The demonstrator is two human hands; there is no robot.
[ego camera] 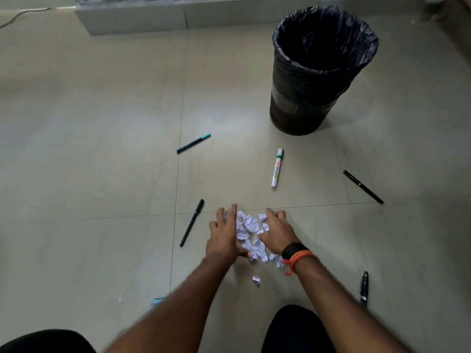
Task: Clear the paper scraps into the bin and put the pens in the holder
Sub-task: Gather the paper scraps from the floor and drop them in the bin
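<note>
A pile of white paper scraps (pixel 251 231) lies on the tiled floor between my two hands. My left hand (pixel 224 233) presses against the pile's left side, my right hand (pixel 277 230) against its right side, fingers spread over the scraps. One stray scrap (pixel 256 280) lies closer to me. A black lined bin (pixel 318 80) stands at the far right. Pens are scattered around: a teal-capped pen (pixel 193 143), a white marker with a green cap (pixel 277 167), a black pen (pixel 363 186) at right, a black pen (pixel 192 222) left of my hands, another black pen (pixel 364 289) near my right forearm. No holder is in view.
A small light-blue object (pixel 158 301) peeks out beside my left forearm. My dark-clad knees (pixel 293 329) fill the bottom edge. A low white ledge (pixel 132 19) runs along the far wall, with a cable (pixel 20 15) at far left.
</note>
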